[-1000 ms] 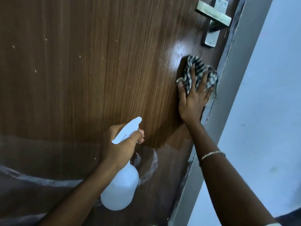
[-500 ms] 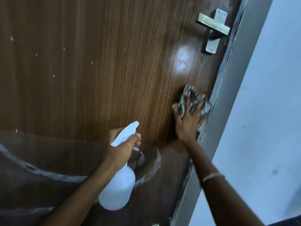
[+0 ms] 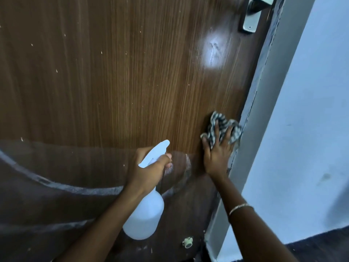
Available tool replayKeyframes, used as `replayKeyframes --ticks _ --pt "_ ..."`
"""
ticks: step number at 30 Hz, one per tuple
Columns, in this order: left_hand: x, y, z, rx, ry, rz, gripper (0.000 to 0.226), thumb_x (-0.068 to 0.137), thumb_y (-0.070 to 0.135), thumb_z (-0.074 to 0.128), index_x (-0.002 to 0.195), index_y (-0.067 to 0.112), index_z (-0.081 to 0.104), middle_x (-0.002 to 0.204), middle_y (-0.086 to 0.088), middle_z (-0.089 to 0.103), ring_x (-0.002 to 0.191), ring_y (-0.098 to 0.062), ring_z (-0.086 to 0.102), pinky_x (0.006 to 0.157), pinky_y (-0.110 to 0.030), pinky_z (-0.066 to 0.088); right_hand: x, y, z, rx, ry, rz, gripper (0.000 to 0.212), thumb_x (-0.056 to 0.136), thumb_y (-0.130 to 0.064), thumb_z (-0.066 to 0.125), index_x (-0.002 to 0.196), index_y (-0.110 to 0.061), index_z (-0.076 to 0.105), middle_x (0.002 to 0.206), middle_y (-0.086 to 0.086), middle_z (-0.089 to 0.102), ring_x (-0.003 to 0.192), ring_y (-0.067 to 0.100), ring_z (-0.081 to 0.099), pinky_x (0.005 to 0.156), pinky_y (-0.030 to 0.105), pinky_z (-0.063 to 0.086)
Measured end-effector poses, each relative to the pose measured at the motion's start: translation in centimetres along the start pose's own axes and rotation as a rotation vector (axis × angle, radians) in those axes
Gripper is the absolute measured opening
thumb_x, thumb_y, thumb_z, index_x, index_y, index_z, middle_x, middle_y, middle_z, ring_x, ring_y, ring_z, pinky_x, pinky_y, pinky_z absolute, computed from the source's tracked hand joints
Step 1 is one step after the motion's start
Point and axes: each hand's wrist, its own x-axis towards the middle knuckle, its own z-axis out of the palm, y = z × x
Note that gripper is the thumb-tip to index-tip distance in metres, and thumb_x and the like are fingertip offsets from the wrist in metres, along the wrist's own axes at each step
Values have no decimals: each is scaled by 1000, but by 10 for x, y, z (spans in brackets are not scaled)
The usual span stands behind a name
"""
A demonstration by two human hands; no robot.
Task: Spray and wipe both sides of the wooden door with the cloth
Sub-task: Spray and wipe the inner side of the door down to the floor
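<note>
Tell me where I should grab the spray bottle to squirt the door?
Grab the spray bottle by its thin neck, just under the white spray head, coming from the back, away from the nozzle. The neck is narrow enough to wrap round, while the round body below is wide. The left hand holds it just so, nozzle facing the door.

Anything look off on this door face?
Yes. A whitish smeared patch sits below the lever plate on the door, and pale curved streaks cross its darker lower part, left of the spray bottle. White specks dot the wood.
</note>
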Motion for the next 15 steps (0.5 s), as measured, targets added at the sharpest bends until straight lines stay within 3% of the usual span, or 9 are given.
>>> replayKeyframes --ticks 1,3,8,12,15 --pt "-4 -5 3 11 -4 6 11 89 21 73 96 24 66 83 -2 72 74 -21 69 63 -27 51 -26 12 8 -4 -33 35 67 102 -62 36 155 -59 -5 164 -19 -31 155 16 -21 126 57 -2" --pt "-11 -14 6 36 -4 -6 16 89 17 73 84 28 62 78 0 71 74 -20 69 68 -32 53 -62 31 22 -8 -99 97 66 100 -69 29 153 -61 -9 163 -19 -33 156 20 -18 126 60 1" --pt "-22 -27 6 75 -11 -35 19 89 17 73 80 29 62 73 4 71 67 -15 70 60 -24 52 -76 41 19 -25 -181 101 67 94 -79 18 151 -63 -14 162 -15 -36 156 24 -16 125 63 6" --pt "-24 -27 10 126 -48 -33 12 89 18 73 82 25 65 72 -1 71 67 -17 69 62 -28 53 -22 12 -5 21 -142 83 67 95 -75 23 149 -65 -15 167 -3 -29 156 27 -18 125 58 -1" --pt "-19 -29 11 151 -58 -45 8 88 23 73 91 17 68 74 -5 70 66 -19 68 62 -28 53 39 -16 -21 3 -56 -1 66 100 -68 26 158 -52 -1 170 2 -20 157 34 -11 124 63 1"
